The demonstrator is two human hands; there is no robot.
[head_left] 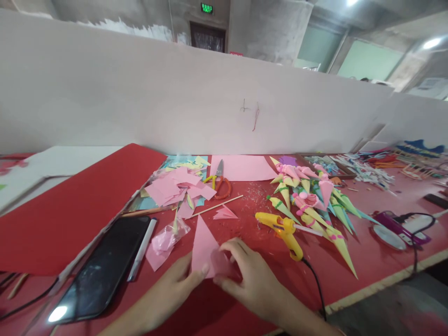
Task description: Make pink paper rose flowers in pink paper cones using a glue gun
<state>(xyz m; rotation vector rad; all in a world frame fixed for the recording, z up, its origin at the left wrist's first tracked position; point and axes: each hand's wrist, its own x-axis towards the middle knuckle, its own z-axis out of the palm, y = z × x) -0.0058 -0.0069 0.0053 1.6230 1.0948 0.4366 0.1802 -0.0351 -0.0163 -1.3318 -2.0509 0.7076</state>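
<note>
A pink paper piece [205, 242] with a pointed top is held between my two hands, above the red table near its front edge. My left hand [182, 279] pinches its lower left side, thumb across the front. On the right side, my right hand [247, 270] has curved fingers and thumb around the paper's curling edge. Just beyond the paper lie a small folded pink piece [224, 213] and a thin wooden stick [219, 205]. A yellow glue gun [282, 228] rests to the right of my right hand.
Pink paper scraps [178, 186], scissors [221, 184] and a pink sheet [243, 168] lie at the back. Decorated paper cones [315, 196] are piled right. A black phone [105, 266], white pen [143, 249] and red board [87, 205] are left. The glue gun's cord [317, 280] crosses the front edge.
</note>
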